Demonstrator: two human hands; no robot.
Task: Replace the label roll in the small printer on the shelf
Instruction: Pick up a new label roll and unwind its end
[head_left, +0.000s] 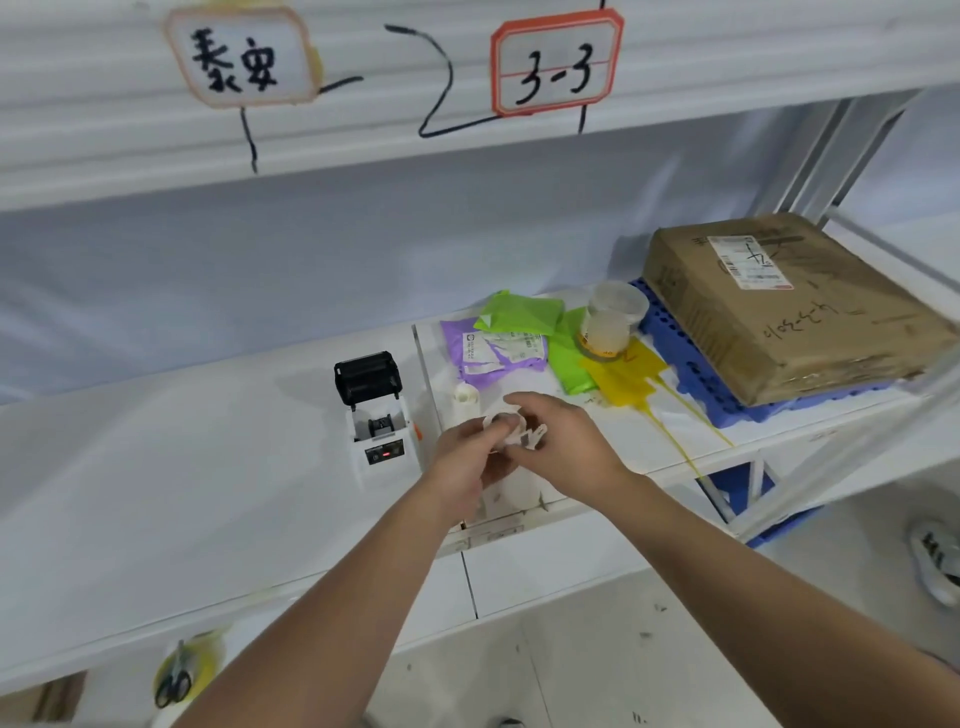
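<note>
The small white printer (382, 441) stands on the white shelf (156, 467) with its black lid (368, 376) swung up and its roll bay empty. Just right of it, both my hands hold a small white label roll (511, 426) above the shelf. My left hand (467, 462) grips the roll from the left and below. From the right, my right hand (563, 441) pinches the roll, with a loose strip of labels sticking out by its fingers. A second white roll (466, 397) stands on the shelf behind my hands.
Purple and green mailer bags (514, 332), a clear plastic cup (613, 319) and yellow bags (623, 374) lie behind the hands. A cardboard box (789, 306) sits on a blue pallet (675, 343) at right. Scissors (174, 680) hang below the shelf front. A shoe (935, 561) is on the floor.
</note>
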